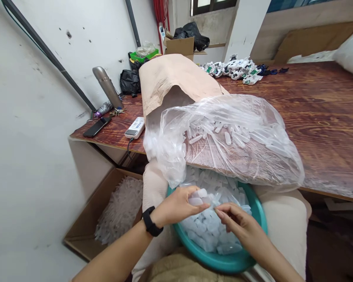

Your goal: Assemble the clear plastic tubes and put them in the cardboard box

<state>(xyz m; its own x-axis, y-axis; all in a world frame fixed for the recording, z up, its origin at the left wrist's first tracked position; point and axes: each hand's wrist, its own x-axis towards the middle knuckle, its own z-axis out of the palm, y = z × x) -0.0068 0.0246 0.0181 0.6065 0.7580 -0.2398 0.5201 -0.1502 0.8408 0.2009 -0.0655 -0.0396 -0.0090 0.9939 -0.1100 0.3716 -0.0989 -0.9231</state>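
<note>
My left hand [176, 205], with a black band on the wrist, is closed around a few translucent white plastic tubes [200, 193] above a teal basin [260, 213]. Close by on the right, my right hand [239, 223] has its thumb and fingertips pinched together. What lies between those fingertips, if anything, is too small to make out. The basin rests between my legs and is heaped with similar plastic pieces [206, 231]. Just beyond, a clear plastic bag [270, 156] holding loose tubes [228, 138] lies over the table edge.
A large beige paper sack [170, 74] stands behind the bag on the wood-grain table [326, 129]. To the left are a phone [97, 127], a white device with a cable [135, 128] and a metal flask [107, 87]. On the floor, a cardboard box [82, 231] contains many translucent pieces.
</note>
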